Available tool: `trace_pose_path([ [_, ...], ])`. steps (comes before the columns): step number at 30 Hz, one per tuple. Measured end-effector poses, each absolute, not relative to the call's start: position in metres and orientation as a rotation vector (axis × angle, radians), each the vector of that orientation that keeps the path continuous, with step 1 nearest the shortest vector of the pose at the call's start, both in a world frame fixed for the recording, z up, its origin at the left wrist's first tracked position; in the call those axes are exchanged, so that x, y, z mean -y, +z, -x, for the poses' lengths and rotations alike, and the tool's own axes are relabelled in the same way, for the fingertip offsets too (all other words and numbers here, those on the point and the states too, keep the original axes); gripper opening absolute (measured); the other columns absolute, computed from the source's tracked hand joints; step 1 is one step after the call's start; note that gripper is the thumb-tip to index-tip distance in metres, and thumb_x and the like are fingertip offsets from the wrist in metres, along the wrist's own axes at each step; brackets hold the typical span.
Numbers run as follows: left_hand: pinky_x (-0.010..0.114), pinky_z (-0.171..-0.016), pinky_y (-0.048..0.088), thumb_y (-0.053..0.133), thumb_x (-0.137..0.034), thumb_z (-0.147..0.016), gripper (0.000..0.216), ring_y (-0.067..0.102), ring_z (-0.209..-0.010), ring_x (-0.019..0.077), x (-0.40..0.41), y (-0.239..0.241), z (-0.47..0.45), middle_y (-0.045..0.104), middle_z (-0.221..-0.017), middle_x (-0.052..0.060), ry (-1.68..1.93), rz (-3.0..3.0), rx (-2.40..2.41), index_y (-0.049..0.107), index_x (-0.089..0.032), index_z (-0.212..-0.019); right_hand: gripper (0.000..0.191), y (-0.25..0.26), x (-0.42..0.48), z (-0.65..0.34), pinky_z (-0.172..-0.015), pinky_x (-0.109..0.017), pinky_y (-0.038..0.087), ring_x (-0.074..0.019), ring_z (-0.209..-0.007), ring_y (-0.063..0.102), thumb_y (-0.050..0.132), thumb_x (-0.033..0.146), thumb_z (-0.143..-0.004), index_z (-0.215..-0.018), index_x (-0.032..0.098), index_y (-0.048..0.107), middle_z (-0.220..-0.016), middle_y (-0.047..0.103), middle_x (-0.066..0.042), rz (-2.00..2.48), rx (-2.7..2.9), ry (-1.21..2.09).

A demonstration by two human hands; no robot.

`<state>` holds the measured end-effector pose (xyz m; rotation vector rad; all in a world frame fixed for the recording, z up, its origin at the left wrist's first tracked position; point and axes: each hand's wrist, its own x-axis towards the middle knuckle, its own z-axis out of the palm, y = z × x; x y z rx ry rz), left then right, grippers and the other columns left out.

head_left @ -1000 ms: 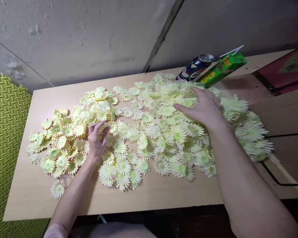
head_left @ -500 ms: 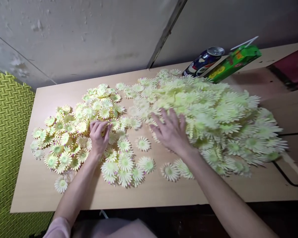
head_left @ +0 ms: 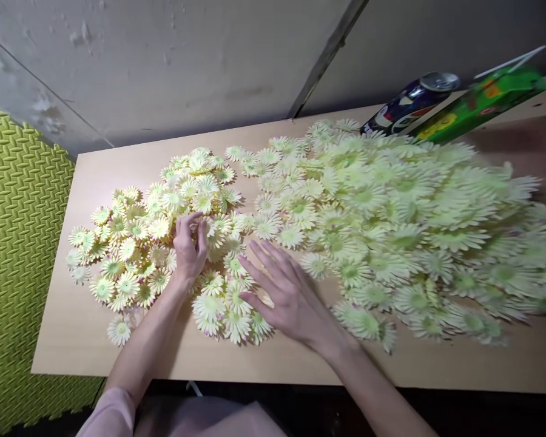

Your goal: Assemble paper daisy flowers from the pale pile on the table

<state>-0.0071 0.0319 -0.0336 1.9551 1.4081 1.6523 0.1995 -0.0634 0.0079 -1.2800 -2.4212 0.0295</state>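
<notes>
Pale yellow-green artificial flower heads, with purple tips on some petals, lie in a left pile (head_left: 136, 243) and a larger right pile (head_left: 382, 212) on the wooden table. My left hand (head_left: 190, 249) rests at the right side of the left pile. Its fingers are curled in, and what they hold, if anything, is hidden. Between the two piles, my right hand (head_left: 279, 291) is open, palm down with fingers spread, over a few flower heads at the near edge of the left pile.
A dark blue soda can (head_left: 412, 103) and a green drink carton (head_left: 482, 106) with a white straw stand behind the right pile. A grey wall (head_left: 186, 67) borders the table (head_left: 68, 328) at the back. Green textured foam matting (head_left: 22, 261) is on the left.
My right hand has moved left and nearer from the right pile's edge, and flower heads lie shifted there. My left hand stays by its pile, its fingers slightly looser. The view has turned slightly.
</notes>
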Motion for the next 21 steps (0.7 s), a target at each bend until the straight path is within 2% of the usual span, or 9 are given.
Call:
trace_pose_path([
  [2, 0.020, -0.058, 0.052, 0.054, -0.023, -0.096, 0.018, 0.059, -0.070, 0.0068, -0.032, -0.034, 0.007, 0.060, -0.092, 0.003, 1.668, -1.951, -1.412, 0.054, -0.021, -0.114, 0.070, -0.014, 0.064, -0.202, -0.113, -0.060, 0.037, -0.0361, -0.147, 0.032, 0.053, 0.045, -0.095, -0.156, 0.024, 0.026, -0.161, 0.032, -0.014, 1.332, 2.427, 0.057],
  [4, 0.019, -0.058, 0.052, 0.056, -0.024, -0.095, 0.016, 0.058, -0.070, 0.0067, -0.033, -0.035, 0.007, 0.059, -0.090, 0.002, 1.683, -1.947, -1.408, 0.053, -0.021, -0.111, 0.065, -0.028, 0.051, -0.212, -0.114, -0.064, 0.033, -0.0371, -0.148, 0.030, 0.050, 0.040, -0.098, -0.156, 0.024, 0.025, -0.162, 0.029, -0.015, 1.435, 2.346, 0.035],
  [5, 0.019, -0.058, 0.052, 0.057, -0.024, -0.095, 0.015, 0.058, -0.070, 0.0065, -0.034, -0.036, 0.007, 0.058, -0.089, 0.002, 1.689, -1.948, -1.404, 0.053, -0.020, -0.109, 0.063, -0.030, 0.041, -0.217, -0.114, -0.065, 0.032, -0.0373, -0.147, 0.031, 0.050, 0.037, -0.098, -0.155, 0.024, 0.028, -0.161, 0.031, -0.014, 1.478, 2.280, -0.002],
  [8, 0.018, -0.058, 0.053, 0.059, -0.022, -0.093, 0.012, 0.058, -0.071, 0.0061, -0.036, -0.036, 0.006, 0.055, -0.087, 0.000, 1.712, -1.989, -1.368, 0.053, -0.019, -0.103, 0.057, -0.018, 0.012, -0.221, -0.108, -0.068, 0.036, -0.0406, -0.137, 0.044, 0.062, 0.040, -0.091, -0.144, 0.020, 0.049, -0.146, 0.053, -0.016, 1.558, 1.904, -0.189],
  [10, 0.018, -0.059, 0.054, 0.060, -0.022, -0.093, 0.010, 0.058, -0.073, 0.0061, -0.036, -0.034, 0.006, 0.055, -0.090, 0.000, 1.727, -2.028, -1.335, 0.054, -0.019, -0.101, 0.051, -0.001, 0.000, -0.208, -0.101, -0.064, 0.045, -0.0382, -0.124, 0.056, 0.069, 0.040, -0.086, -0.131, 0.019, 0.061, -0.131, 0.065, -0.016, 1.461, 1.832, -0.109],
  [13, 0.018, -0.060, 0.055, 0.061, -0.022, -0.092, 0.010, 0.060, -0.075, 0.0060, -0.035, -0.030, 0.007, 0.055, -0.092, 0.001, 1.731, -2.058, -1.271, 0.055, -0.020, -0.100, 0.047, 0.018, -0.008, -0.174, -0.095, -0.051, 0.056, -0.0262, -0.101, 0.070, 0.072, 0.031, -0.085, -0.130, 0.020, 0.060, -0.104, 0.076, -0.008, 1.169, 1.941, 0.290],
  [16, 0.018, -0.060, 0.055, 0.061, -0.021, -0.092, 0.012, 0.061, -0.077, 0.0073, -0.032, -0.028, 0.009, 0.057, -0.091, 0.001, 1.673, -2.053, -1.260, 0.055, -0.020, -0.101, 0.036, 0.020, -0.012, -0.146, -0.091, -0.044, 0.060, -0.0219, -0.094, 0.073, 0.067, 0.017, -0.087, -0.123, 0.020, 0.064, -0.101, 0.077, -0.006, 1.078, 1.823, 0.461],
  [21, 0.027, -0.073, 0.063, 0.061, -0.025, -0.092, 0.023, 0.065, -0.088, 0.0107, -0.033, -0.033, 0.009, 0.059, -0.101, 0.004, 1.623, -2.066, -1.240, 0.053, -0.021, -0.113, 0.026, 0.014, -0.020, -0.148, -0.080, -0.038, 0.065, -0.0195, -0.088, 0.075, 0.072, 0.021, -0.083, -0.109, 0.022, 0.071, -0.097, 0.077, -0.005, 1.142, 1.475, 0.651],
])
